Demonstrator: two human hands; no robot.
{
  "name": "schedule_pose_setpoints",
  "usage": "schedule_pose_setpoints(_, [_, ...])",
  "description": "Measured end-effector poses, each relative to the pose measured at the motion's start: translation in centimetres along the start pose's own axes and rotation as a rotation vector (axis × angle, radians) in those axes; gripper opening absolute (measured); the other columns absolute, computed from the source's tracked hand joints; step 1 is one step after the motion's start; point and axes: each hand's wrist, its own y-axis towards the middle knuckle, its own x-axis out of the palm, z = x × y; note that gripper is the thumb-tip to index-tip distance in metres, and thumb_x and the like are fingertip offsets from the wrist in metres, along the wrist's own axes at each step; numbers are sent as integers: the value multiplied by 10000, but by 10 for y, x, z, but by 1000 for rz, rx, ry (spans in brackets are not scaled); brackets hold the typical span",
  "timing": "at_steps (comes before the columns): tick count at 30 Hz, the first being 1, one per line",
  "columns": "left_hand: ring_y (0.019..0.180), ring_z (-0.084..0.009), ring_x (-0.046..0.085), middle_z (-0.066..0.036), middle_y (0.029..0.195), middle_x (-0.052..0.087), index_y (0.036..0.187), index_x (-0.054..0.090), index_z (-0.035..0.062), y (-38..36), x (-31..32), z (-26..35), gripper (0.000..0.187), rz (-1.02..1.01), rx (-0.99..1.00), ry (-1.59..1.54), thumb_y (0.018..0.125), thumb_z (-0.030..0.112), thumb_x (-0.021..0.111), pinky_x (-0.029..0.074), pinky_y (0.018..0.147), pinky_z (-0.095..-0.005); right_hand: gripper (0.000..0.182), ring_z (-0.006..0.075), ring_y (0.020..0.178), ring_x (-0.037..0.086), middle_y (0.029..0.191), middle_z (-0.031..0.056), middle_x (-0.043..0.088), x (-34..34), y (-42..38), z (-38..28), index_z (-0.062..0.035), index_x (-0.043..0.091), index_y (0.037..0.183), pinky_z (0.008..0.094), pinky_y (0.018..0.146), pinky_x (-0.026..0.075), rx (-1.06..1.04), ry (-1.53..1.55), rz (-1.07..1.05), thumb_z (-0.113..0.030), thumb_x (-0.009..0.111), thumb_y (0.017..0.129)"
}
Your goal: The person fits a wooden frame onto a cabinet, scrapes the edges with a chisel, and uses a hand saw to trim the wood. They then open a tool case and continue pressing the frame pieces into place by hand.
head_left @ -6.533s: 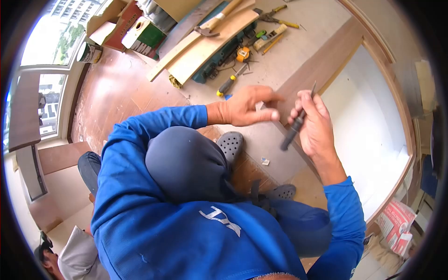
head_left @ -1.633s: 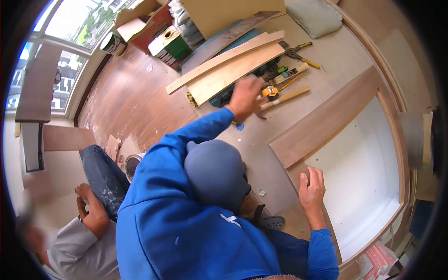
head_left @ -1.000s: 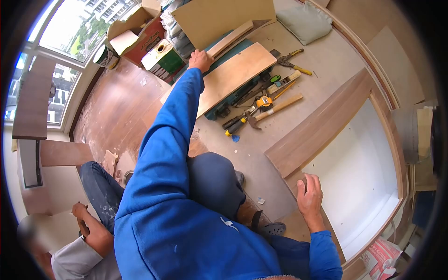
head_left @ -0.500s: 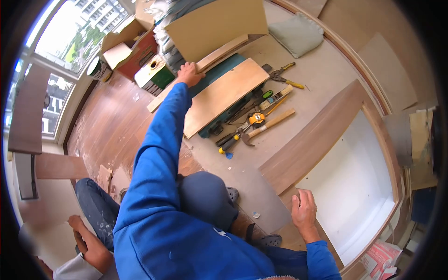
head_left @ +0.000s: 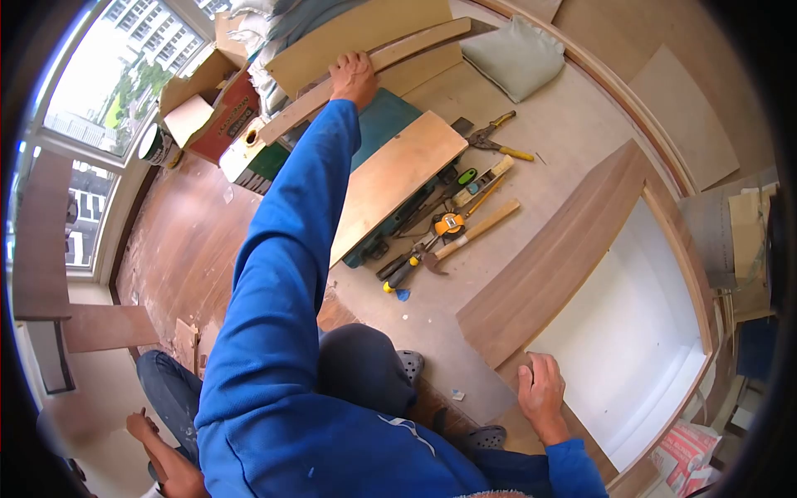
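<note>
My left hand, at the end of the outstretched blue sleeve, has its fingers wrapped round a long wooden strip. The strip is held above a teal toolbox or machine, beside a light wooden board lying on it. My right hand is low at the right, its fingers curled together over the near edge of a wooden frame with a white panel inside. Between the hands, a hammer, an orange tape measure and yellow-handled pliers lie on the floor.
A co-worker's hand and bent leg show at the lower left. An open cardboard box, a metal can and a bucket stand near the window. A grey cushion lies at the top.
My left hand has moved up and away with the wooden strip, uncovering more of the teal surface. My right hand has stayed at the frame's edge. The view has shifted slightly.
</note>
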Motion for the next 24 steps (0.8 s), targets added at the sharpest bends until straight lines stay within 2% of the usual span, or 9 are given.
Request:
schedule_pose_setpoints(7, [1202,-413,575,-237,1258,609,1385,501,-18,38,90,25,708,58,-82,-89,889,411,768,464,965,-564,288,382,990,627,1073,169,642,-2,5,1,-20,665,1141,487,826,522,-5,26,9,-223,656,936])
schedule_pose_setpoints(9, [1195,-428,571,-253,1260,600,1388,509,14,30,127,19,678,268,-330,-17,896,401,767,487,941,-574,294,383,990,627,1077,169,643,-3,5,-1,-20,665,1141,490,825,519,23,19,-20,-232,652,938])
schedule_pose_setpoints(10, [1195,-428,571,-253,1260,600,1388,509,14,27,135,17,678,255,-327,-13,896,401,767,487,941,-574,300,384,990,627,1080,169,644,-4,7,-2,-19,666,1140,493,825,516,31,13,-30,-242,649,940])
schedule_pose_setpoints(12, [1198,-444,575,-250,1226,623,1306,604,51,18,125,13,557,79,-287,-123,900,398,763,510,950,-561,301,386,988,626,1079,168,643,-5,10,-3,-20,665,1146,496,824,513,22,17,-33,-237,646,938])
schedule_pose_setpoints(16, [1164,-441,614,-230,1175,654,1177,694,72,18,148,-8,379,-24,-117,-136,912,338,745,548,927,-534,307,387,985,625,1078,165,642,-5,10,-2,-18,661,1168,491,823,513,12,21,-33,-218,635,936])
schedule_pose_setpoints(18, [1142,-447,646,-207,1245,642,1107,721,51,7,102,8,305,-378,-85,-147,958,314,674,557,932,-544,314,389,983,624,1080,169,640,-4,6,0,-12,658,1175,489,824,514,16,33,-34,-216,634,937])
schedule_pose_setpoints(19, [1142,-447,646,-207,1245,642,1107,721,51,1,99,6,305,-375,-94,-133,958,314,674,557,932,-544,321,392,982,623,1083,172,638,-1,7,0,-5,655,1182,488,825,514,15,39,-26,-214,632,939])
schedule_pose_setpoints(21, [1063,-425,670,-205,1151,667,1101,715,49,-27,102,4,321,-141,-105,-15,945,330,698,576,881,-533,332,397,989,622,1091,181,637,-2,11,1,2,650,1192,488,833,516,-17,30,-27,-219,630,945])
schedule_pose_setpoints(24, [1051,-434,661,-235,1184,637,1174,668,44,-70,49,34,599,47,-247,-228,893,571,715,581,825,-505,350,409,1012,618,1109,199,633,-1,2,3,16,640,1207,492,857,517,-25,38,-42,-232,625,960])
